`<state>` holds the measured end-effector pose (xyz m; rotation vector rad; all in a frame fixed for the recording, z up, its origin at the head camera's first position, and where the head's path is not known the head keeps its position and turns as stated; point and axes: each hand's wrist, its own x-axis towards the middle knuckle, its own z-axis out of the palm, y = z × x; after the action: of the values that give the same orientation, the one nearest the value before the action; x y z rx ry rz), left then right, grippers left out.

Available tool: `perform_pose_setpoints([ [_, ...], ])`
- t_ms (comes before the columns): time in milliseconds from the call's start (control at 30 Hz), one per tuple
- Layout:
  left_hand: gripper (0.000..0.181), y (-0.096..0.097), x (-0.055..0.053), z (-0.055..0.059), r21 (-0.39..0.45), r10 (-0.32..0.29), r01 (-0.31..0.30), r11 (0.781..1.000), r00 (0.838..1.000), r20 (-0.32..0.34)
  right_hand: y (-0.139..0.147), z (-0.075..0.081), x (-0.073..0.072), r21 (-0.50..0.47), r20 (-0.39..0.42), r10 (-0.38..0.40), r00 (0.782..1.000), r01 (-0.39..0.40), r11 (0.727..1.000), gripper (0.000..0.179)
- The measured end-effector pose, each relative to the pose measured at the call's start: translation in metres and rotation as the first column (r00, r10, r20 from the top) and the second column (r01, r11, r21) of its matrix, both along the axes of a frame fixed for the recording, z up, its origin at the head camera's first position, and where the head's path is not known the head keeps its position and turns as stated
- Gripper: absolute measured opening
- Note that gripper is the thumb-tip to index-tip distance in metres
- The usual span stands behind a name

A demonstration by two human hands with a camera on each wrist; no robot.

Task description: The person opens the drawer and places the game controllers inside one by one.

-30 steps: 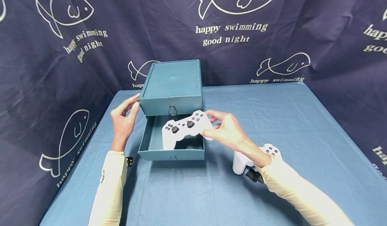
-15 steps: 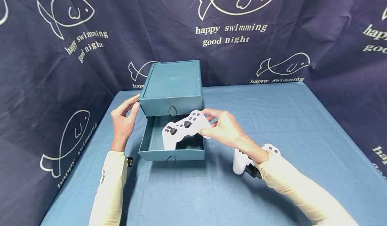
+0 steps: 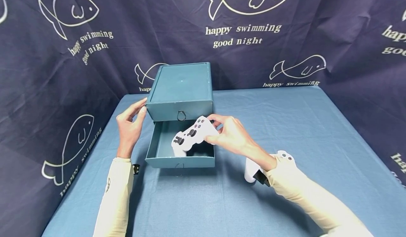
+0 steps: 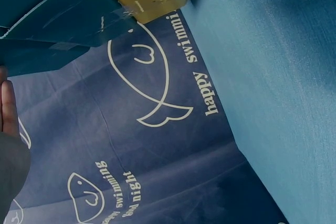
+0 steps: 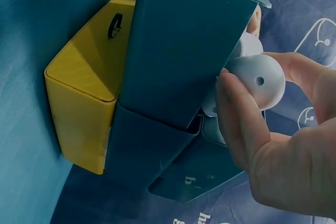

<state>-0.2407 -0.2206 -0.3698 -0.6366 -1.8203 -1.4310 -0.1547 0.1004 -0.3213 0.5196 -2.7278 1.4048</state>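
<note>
My right hand point(image 3: 233, 135) pinches a white game controller point(image 3: 205, 128) by its right grip, thumb in front and fingers behind. The controller slants, its left end lowered into the pulled-out drawer point(image 3: 165, 163) and its right end near the upper drawer's front. In the right wrist view a rounded grip of the controller point(image 5: 270, 72) shows between thumb and fingers, beside the drawer wall. My left hand point(image 3: 130, 127) touches the left front corner of the teal drawer unit point(image 3: 180, 83), with no small object in it. Only a few of its fingers point(image 4: 8, 106) appear in the left wrist view.
Another white controller point(image 3: 251, 170) lies on the blue cloth point(image 3: 203, 201), partly hidden under my right forearm. A yellow box point(image 5: 84, 114) with a black ring sits below the teal drawers. The upper drawer, with a ring pull point(image 3: 181, 116), is closed. Fish-print curtains point(image 3: 247, 61) stand behind.
My right hand has moved slightly left, tilting the controller more steeply and lower into the drawer. The left hand has stayed at the unit's corner.
</note>
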Motion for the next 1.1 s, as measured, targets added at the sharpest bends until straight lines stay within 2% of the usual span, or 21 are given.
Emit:
perform_pose_setpoints([
  [600,0.029,-0.001,0.001,-0.001,-0.005,0.008,-0.008,1.000,1.000,0.015,-0.008,0.000,-0.004,0.033,0.017,0.012,1.000,-0.012,0.999,0.036],
  [1100,0.028,-0.001,-0.001,-0.001,-0.002,-0.009,0.009,1.000,1.000,-0.002,-0.012,-0.005,-0.007,0.004,0.021,0.078,0.997,-0.078,0.997,0.034],
])
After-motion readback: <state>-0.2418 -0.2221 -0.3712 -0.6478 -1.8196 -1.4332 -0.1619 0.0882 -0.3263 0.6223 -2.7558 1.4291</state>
